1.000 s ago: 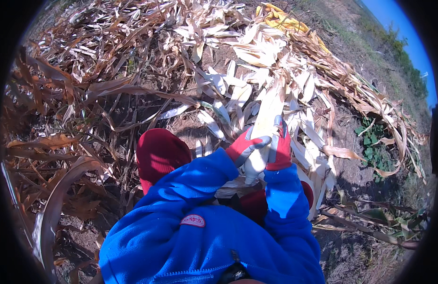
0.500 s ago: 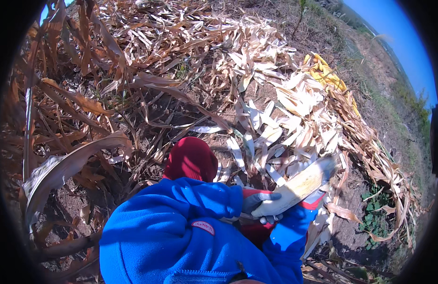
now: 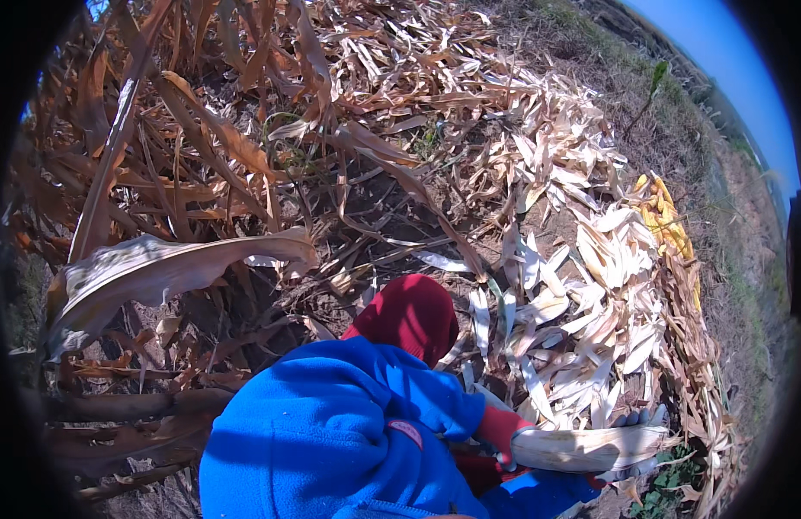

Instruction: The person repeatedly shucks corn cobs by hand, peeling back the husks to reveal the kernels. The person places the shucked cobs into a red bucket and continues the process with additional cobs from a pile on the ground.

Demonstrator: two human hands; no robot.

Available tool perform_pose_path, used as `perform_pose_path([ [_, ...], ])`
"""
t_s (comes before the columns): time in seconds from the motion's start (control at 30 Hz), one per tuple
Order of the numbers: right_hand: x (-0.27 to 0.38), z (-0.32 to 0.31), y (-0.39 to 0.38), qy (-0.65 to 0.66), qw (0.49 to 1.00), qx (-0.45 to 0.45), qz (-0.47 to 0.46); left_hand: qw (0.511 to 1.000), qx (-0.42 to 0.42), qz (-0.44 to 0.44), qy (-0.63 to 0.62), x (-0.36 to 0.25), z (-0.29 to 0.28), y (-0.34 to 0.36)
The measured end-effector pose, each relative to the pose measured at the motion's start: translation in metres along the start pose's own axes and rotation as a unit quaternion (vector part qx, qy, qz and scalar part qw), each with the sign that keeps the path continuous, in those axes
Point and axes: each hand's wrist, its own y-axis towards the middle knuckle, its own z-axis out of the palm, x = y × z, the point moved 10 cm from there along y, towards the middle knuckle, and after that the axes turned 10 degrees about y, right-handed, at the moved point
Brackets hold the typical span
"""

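Observation:
An ear of corn (image 3: 584, 450) in its pale dry husk lies crosswise in front of me, with its tip end to the right. My left hand (image 3: 510, 439), in a glove with a red cuff, is closed at the ear's left end; its fingers are partly hidden. Around the right end wraps my right hand (image 3: 634, 470) in a grey glove, with fingertips showing along the ear's far side. Dry pale husks (image 3: 591, 333) cover the ground just beyond the ear.
Dry brown corn stalks and leaves (image 3: 184, 164) stand at the left, one broad curled leaf (image 3: 171, 268) near me. Husked yellow ears (image 3: 664, 221) lie in a pile at the far right. A small green plant (image 3: 673, 480) grows beside my right hand. My red-clad knee (image 3: 409, 316) is bent ahead.
The ear has swung from slanting up to the right to lying nearly level, and has moved right and nearer. My right hand now shows at its right end. The view has shifted too.

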Motion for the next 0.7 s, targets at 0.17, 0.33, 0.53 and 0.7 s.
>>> perform_pose_path([
  [0.17, 0.012, -0.013, -0.006, -0.007, 1.0, -0.004, -0.008, 0.976, -0.126, 0.041, 0.173, 0.01, -0.014, 0.007],
  [0.33, 0.002, -0.012, 0.0, 0.101, 0.99, 0.082, 0.05, 0.993, -0.099, -0.048, 0.03, 0.009, -0.016, -0.003],
  [0.53, 0.007, 0.027, -0.011, 0.215, 0.964, 0.139, 0.077, 0.995, -0.063, -0.063, 0.035, 0.022, -0.012, 0.005],
  [0.7, -0.012, -0.053, 0.006, 0.075, 0.994, -0.071, -0.023, 0.994, -0.057, -0.064, 0.065, 0.033, -0.014, 0.011],
])
